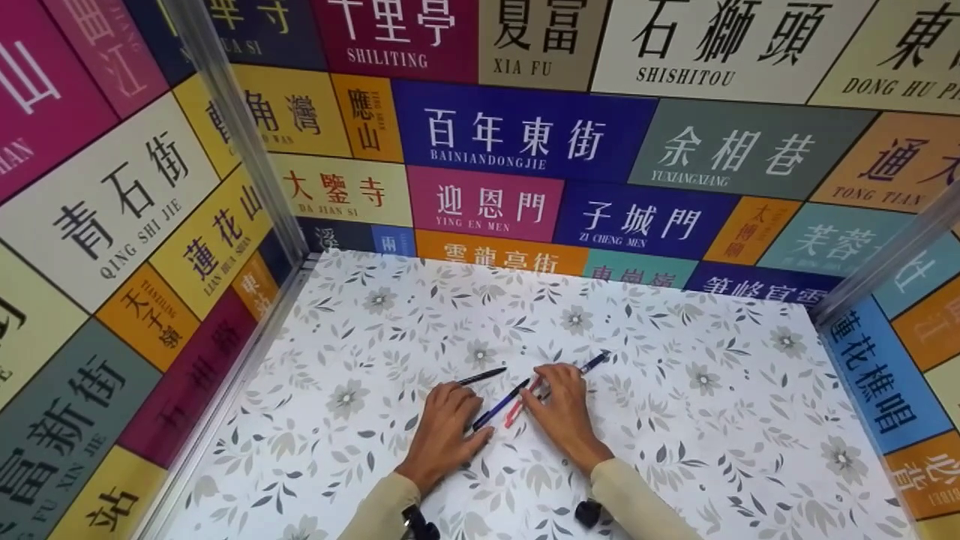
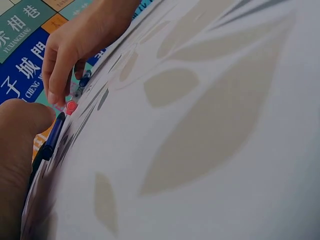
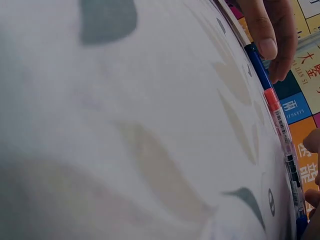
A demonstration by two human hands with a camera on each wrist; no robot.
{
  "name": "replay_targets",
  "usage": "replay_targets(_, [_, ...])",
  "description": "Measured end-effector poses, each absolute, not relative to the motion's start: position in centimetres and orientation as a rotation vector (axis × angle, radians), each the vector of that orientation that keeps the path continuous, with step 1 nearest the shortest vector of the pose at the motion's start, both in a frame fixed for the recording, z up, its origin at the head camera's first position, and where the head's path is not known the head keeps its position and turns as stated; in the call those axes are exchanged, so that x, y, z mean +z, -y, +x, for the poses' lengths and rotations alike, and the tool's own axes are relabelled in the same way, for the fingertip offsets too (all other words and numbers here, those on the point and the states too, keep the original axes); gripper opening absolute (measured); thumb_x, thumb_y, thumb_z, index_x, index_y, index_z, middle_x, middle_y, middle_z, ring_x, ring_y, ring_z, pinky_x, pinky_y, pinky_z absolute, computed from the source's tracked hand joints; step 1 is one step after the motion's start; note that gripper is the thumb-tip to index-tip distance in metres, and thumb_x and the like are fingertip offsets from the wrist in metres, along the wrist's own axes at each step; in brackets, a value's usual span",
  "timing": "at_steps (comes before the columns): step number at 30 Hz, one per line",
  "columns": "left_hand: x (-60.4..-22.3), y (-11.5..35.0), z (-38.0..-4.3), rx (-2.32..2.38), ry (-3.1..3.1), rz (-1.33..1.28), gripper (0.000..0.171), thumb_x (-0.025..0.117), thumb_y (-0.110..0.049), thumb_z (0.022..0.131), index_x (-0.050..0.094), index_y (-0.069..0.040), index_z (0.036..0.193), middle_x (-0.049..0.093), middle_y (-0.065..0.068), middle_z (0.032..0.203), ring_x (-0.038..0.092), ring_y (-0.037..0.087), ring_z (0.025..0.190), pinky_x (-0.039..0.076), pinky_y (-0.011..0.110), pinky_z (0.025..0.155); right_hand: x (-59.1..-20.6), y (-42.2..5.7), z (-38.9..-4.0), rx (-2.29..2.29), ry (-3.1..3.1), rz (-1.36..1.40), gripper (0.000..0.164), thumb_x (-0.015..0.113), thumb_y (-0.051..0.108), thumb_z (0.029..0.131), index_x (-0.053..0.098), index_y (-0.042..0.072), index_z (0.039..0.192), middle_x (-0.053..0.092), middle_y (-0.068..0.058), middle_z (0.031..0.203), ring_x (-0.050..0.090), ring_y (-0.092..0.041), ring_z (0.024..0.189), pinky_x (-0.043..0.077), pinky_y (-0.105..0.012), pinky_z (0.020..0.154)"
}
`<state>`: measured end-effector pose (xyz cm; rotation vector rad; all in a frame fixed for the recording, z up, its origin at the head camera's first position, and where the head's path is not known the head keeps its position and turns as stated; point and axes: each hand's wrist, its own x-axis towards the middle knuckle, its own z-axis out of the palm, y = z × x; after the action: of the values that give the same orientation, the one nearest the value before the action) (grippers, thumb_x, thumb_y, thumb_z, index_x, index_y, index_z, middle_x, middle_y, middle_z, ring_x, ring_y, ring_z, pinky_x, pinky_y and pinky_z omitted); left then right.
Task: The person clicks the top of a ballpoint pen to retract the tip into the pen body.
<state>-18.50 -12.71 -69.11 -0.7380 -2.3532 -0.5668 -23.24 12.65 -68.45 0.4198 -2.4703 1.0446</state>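
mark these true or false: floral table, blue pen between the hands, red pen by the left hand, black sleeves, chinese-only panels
1. The table covering has a leaf-and-flower print. True.
2. A blue pen lies between the left hand and the right hand. True.
3. The red-ended pen is nearer the left hand. False: the red-ended pen is nearer the right hand.
4. Both sleeves are black. False: the sleeves are beige.
5. The wall panels show only Chinese characters. False: several panels also carry Latin letters.
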Motion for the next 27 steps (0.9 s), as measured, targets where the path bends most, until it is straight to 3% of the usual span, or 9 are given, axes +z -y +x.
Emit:
replay_targets(11, [-69.43,12.62,-18.59,-0.473,2.405,-0.757,0.037,0.085,-0.045,0.089,0.075,-0.014,0.105,0.066,0.003,0.111,0.062,0.031,0.116,0.048,0.058,0.107,-68.57,-12.25,-23.36,0.990,2.488,0.446,0.035,0.094,0.018,0.086,0.076,0.004,0.112,0.072,-0.009,0.114,0.056,-0.038,0.119,0.040,-0.059,0.104])
replay_targets(27, [-69.62,12.75,-18.60,-0.494,2.415,-0.759,0.027,0.084,-0.038,0.089,0.076,-0.014,0.100,0.067,0.004,0.115,0.062,0.033,0.118,0.048,0.061,0.108,-68.47,-12.20,-23.31,0.981,2.500,0.446,0.027,0.094,0.019,0.086,0.081,0.004,0.104,0.073,-0.013,0.118,0.056,-0.040,0.120,0.040,-0.060,0.104])
